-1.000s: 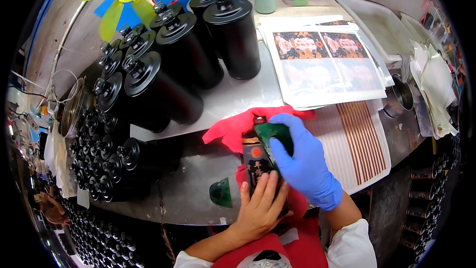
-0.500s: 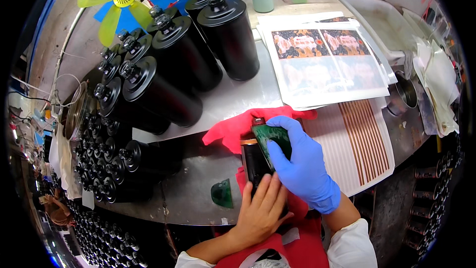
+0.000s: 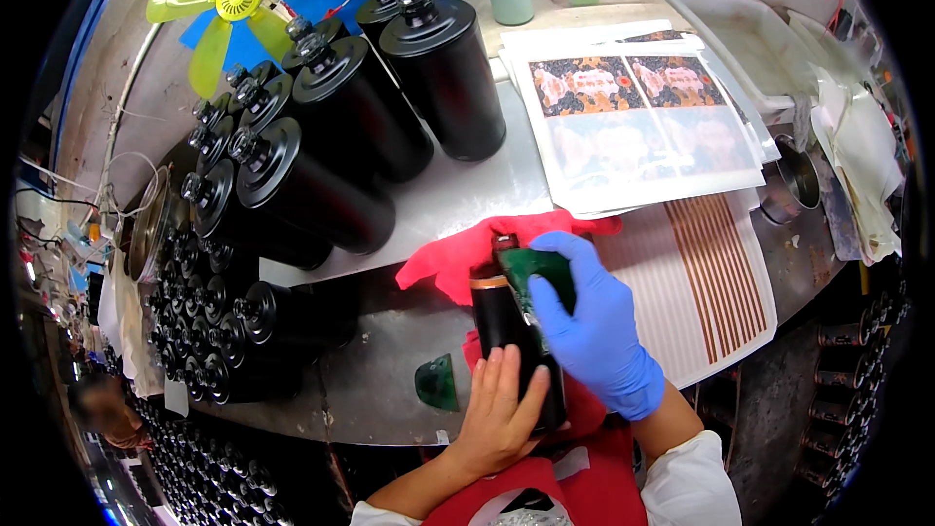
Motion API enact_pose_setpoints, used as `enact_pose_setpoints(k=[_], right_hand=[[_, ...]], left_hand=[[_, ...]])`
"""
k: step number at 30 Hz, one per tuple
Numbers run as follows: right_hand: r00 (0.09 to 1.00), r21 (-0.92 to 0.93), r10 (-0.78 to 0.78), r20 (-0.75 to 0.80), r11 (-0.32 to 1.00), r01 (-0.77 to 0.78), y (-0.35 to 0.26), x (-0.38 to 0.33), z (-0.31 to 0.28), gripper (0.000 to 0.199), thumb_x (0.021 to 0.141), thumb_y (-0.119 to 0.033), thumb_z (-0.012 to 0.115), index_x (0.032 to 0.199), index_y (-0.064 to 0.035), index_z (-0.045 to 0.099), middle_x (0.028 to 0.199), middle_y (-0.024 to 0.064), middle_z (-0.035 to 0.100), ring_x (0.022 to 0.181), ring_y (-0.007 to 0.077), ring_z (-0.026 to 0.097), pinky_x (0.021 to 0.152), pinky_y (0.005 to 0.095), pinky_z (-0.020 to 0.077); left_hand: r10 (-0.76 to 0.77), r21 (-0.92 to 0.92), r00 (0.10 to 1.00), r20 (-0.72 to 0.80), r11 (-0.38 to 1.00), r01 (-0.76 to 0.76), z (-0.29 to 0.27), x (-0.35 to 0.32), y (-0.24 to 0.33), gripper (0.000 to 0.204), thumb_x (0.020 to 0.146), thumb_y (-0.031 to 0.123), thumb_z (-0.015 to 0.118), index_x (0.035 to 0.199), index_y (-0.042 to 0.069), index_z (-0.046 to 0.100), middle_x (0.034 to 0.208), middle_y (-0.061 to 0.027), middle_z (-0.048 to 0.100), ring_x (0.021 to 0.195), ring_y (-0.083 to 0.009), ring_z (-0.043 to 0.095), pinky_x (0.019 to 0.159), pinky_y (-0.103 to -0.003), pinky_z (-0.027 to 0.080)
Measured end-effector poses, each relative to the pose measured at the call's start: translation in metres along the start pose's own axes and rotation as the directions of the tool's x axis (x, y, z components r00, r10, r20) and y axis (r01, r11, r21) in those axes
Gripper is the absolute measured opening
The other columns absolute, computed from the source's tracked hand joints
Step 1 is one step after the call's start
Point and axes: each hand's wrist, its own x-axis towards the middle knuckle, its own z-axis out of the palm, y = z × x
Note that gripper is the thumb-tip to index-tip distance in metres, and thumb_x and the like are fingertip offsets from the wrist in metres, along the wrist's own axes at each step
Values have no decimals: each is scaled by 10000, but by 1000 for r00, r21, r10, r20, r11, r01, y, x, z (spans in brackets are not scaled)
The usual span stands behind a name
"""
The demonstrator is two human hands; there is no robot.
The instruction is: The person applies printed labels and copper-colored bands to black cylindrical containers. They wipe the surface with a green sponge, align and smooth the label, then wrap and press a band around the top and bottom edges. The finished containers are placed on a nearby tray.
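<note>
our right hand grips a green pad against the black bottle our left hand steadies; uneven pressure could scuff it.

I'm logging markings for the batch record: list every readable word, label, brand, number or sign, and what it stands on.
No text can be read.
Printed sheet: colored panels with a red round mark; any lettering too small.
Black bottle under the left hand: none readable on the visible side.
Bottles at the lower right: patterned bands, too small and blurred.
</note>
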Motion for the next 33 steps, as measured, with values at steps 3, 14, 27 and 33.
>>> enact_pose_setpoints(k=[3,14,27,33], right_hand=[[986,257,165,-21,954,-154,33,-4,-6,285,851,-93,581,1116,-30,500,956,109,618,880,152,598,756,290,481],[984,329,173,-32,932,-153,47,-5,-8,293,833,-87,598,1108,-43,505,983,114,596,920,133,577,787,278,462],[263,615,807,-529,578,-537,168,-196,-142,353,795,-292,709,918,5,563,810,47,577,682,109,528,609,240,427],[428,463,738,-522,666,-585,179,-199,-144,442,752,-260,739,1013,49,563,831,55,597,719,111,528,642,241,423]], left_hand=[[-9,-270,997,-81,963,-13,13,-23,-22,1179,643,461,780,1411,-51,46,1355,-446,106,1261,-588,189,999,-619,228],[-155,-408,985,76,896,173,12,-22,-19,1286,577,399,830,1410,-36,-48,1427,-332,102,1303,-456,223,1044,-519,238],[-210,-508,977,-32,845,165,34,-35,-28,1099,690,-17,730,1413,-25,-97,1347,-180,337,1157,-264,458,955,-332,376],[-261,-528,965,-7,821,218,19,-34,-17,1120,667,12,771,1420,-27,-57,1361,-167,329,1173,-248,437,961,-319,373]])
